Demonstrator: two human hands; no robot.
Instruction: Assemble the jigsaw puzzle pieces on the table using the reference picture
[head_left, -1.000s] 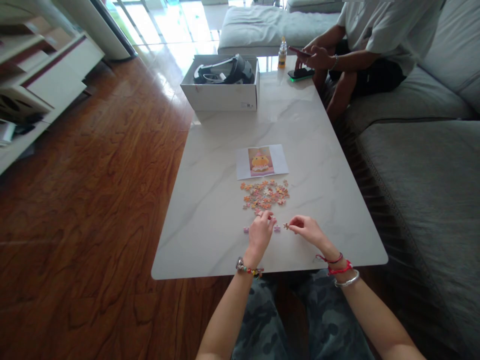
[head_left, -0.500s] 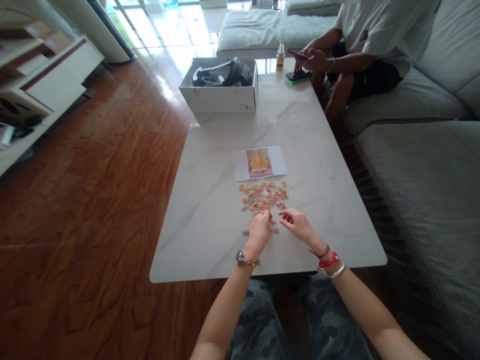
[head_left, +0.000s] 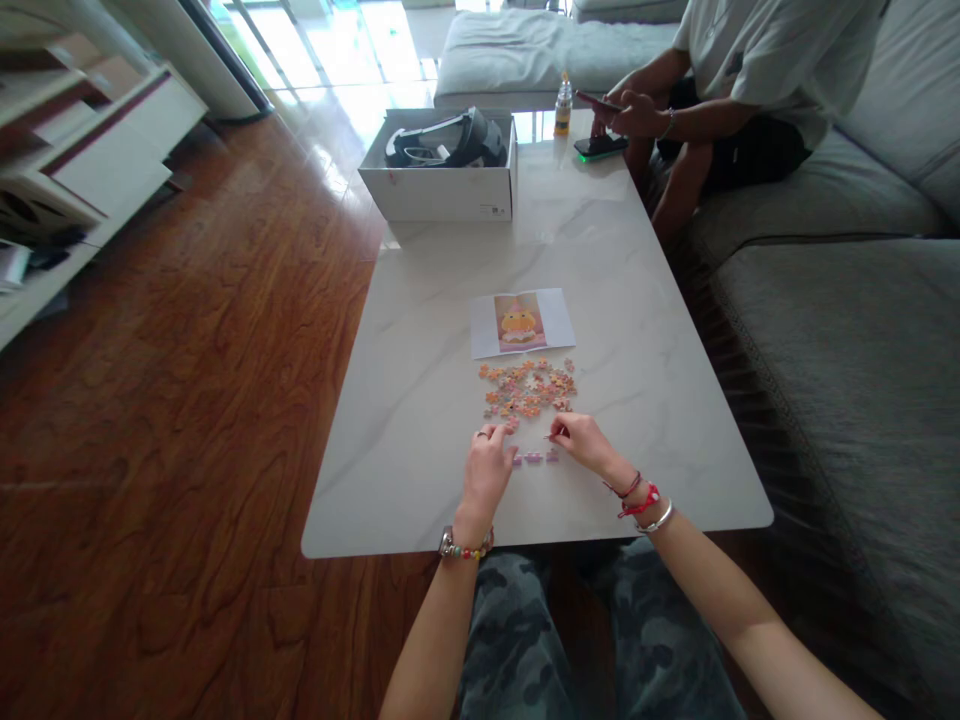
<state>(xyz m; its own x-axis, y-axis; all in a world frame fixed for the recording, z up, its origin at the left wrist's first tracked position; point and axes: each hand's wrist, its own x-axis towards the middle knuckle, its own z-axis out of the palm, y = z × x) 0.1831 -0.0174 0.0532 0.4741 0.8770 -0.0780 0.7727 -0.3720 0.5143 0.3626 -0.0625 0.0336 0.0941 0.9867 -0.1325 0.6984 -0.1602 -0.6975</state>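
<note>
**Puzzle pieces (head_left: 525,390) lie scattered mid-tabletop (head_left: 427,400) as two hands meet over a short pink row**

Two legs in camouflage trousers (head_left: 517,640) show below the near edge, and two bare forearms reach in above them, angled toward each other. The left hand (head_left: 487,468), a beaded bracelet (head_left: 472,552) at its wrist, arches palm-down, its grip parted, thumb away from forefinger and just beside the leftmost of three visible pink pieces (head_left: 533,457). The right hand (head_left: 586,442), wearing red bands (head_left: 638,497) and one silver bangle (head_left: 655,518), slants in with thumb and fingertips pinched on one small piece (head_left: 547,436), near the row's right end.

Just past the hands, the main spread of orange, pink and pale pieces is too crowded to count. Beyond it rests one creased sheet (head_left: 559,318) bearing one picture of a yellow figure in a pointed hat.

At the far end stand one open white box (head_left: 442,195) holding a headset-like device (head_left: 480,140), one bottle (head_left: 562,108) and two phones: a dark phone (head_left: 601,147) lying flat, and a reddish phone (head_left: 598,102) held by one other person (head_left: 750,100), seated on a grey sofa (head_left: 847,330).
</note>
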